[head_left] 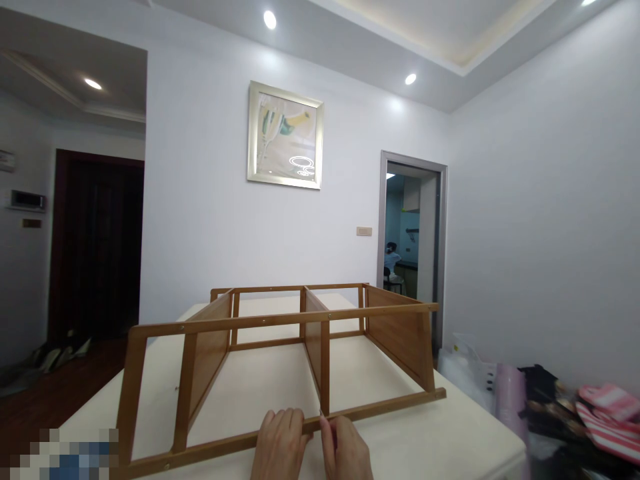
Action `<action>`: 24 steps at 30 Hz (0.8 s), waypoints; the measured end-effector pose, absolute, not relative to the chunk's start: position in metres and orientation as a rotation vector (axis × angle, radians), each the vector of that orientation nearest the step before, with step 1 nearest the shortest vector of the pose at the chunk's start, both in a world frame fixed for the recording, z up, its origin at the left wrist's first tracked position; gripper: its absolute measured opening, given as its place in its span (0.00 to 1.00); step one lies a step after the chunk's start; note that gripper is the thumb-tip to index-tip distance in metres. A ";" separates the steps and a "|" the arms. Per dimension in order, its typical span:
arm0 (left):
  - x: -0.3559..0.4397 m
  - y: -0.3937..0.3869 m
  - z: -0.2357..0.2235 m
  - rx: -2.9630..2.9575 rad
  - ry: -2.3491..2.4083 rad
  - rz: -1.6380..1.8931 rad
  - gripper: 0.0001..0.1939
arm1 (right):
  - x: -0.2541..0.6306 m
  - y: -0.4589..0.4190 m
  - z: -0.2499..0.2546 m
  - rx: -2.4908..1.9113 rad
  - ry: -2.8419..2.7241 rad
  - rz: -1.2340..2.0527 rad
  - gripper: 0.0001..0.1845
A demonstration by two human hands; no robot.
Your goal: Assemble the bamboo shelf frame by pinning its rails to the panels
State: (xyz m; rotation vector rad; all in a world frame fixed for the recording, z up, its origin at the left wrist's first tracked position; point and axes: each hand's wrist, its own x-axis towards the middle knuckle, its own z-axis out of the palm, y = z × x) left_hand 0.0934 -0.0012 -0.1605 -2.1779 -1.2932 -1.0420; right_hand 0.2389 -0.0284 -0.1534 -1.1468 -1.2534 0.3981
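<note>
A white bench (400, 440) fills the lower middle of the view, running away toward the back wall. On it lies a wooden rack (280, 353), a frame of brown rails and three upright panels, resting on its side so that its open compartments face upward. Its near bottom rail runs along the front part of the bench, rising slightly to the right.

On the wall behind hangs a framed picture (285, 135), and to the right of it a doorway (413, 227) opens into another room, where a person can be made out, small and far off. At the right edge, beside the bench, sit a plastic bag (467, 373) and a pile of cloth with a pink striped piece (607, 410).

The left hand (280, 443) is curled over the near rail, fingers closed around it. The right hand (345, 450) sits just beside it, fingertips pinched at the rail where the middle panel meets it; whether it holds a small part there is too fine to tell.
</note>
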 end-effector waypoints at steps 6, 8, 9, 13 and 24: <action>0.092 -0.003 -0.158 -2.206 -1.308 -1.034 0.08 | 0.241 -0.027 -0.153 -1.172 -1.226 0.386 0.21; 0.092 -0.003 -0.158 -2.206 -1.296 -1.029 0.07 | 0.242 -0.026 -0.154 -1.177 -1.225 0.397 0.21; 0.093 -0.003 -0.158 -2.202 -1.293 -1.029 0.07 | 0.242 -0.024 -0.155 -1.185 -1.222 0.400 0.22; 0.093 -0.003 -0.158 -2.190 -1.298 -1.029 0.07 | 0.241 -0.020 -0.159 -1.232 -1.208 0.397 0.25; 0.098 -0.001 -0.165 -2.368 -1.457 -0.974 0.11 | 0.259 -0.025 -0.165 -1.136 -1.376 0.340 0.14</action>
